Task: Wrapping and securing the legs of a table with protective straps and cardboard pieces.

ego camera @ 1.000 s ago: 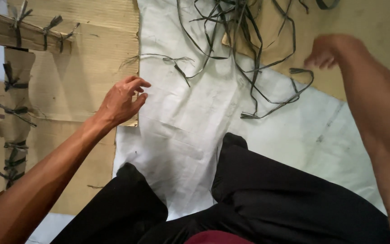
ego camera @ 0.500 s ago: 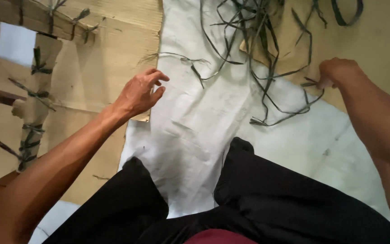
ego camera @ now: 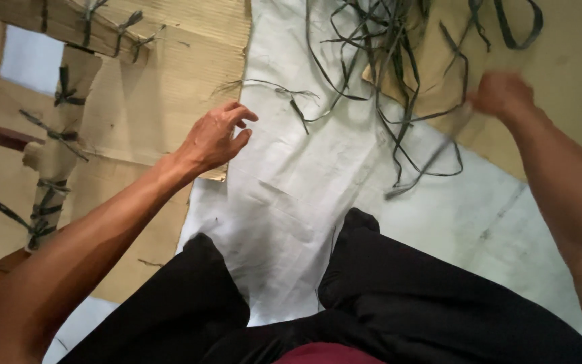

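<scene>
My left hand (ego camera: 218,137) hovers over the edge where a cardboard sheet (ego camera: 149,101) meets a white sheet (ego camera: 284,202). Its fingers are apart and loosely curled, with nothing in them. A thin frayed strip (ego camera: 271,87) lies just beyond its fingertips. My right hand (ego camera: 503,94) is blurred at the upper right, closed on one end of a long dark green strip (ego camera: 432,158) that trails down to the white sheet. A tangle of dark green strips (ego camera: 385,47) lies spread between the two hands.
My legs in black trousers (ego camera: 405,296) stretch over the white sheet. Another cardboard piece (ego camera: 574,61) lies at the upper right. The cardboard at the left is bound with dark strip ties (ego camera: 62,94) along its seams.
The view has shifted, so everything sits further right. My right hand has closed on a strip and is moving it, and the strip blurs. My left hand stays at the cardboard edge.
</scene>
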